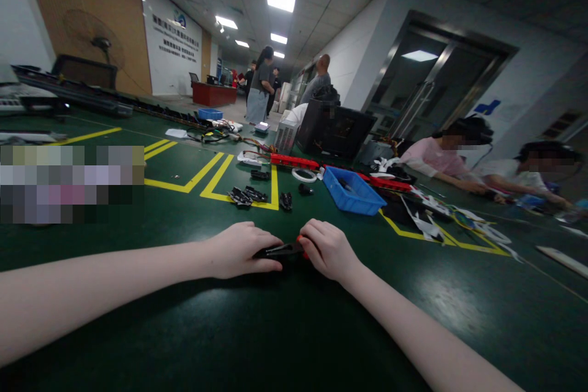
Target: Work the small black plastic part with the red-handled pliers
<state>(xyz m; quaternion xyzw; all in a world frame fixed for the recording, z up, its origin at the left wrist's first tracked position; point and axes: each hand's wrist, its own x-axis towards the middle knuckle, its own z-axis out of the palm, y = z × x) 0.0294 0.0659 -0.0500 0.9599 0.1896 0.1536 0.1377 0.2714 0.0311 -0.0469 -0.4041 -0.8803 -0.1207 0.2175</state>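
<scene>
Evidently both hands were busy with a pair of pliers, held low over the middle of the green desk (285, 331). The pliers (287, 250) lay lengthwise between the hands, their red grip at the right and their dark metal nose pointing left. The right hand (331, 251) was clenched about the grip, the thumb and forefinger pinched near its inner end. The left hand (239, 250) grasped a small dark piece (261, 253), its thumb below and its fingers above; the nose of the pliers ran in between those fingers, beside the piece. Whether the nose bit on it, I could not tell, as the fingers hid much of it.

Just beyond the hands, a cluster of black parts (248, 196) sat within the yellow tape (274, 187), with another black part (285, 201) to its right and a rounded black part (305, 189) further along. Beside that stood a blue tray (362, 204), and behind the rounded part lay a white ring (304, 176). Well off to the right, two people (452, 156) leaned over the desk.
</scene>
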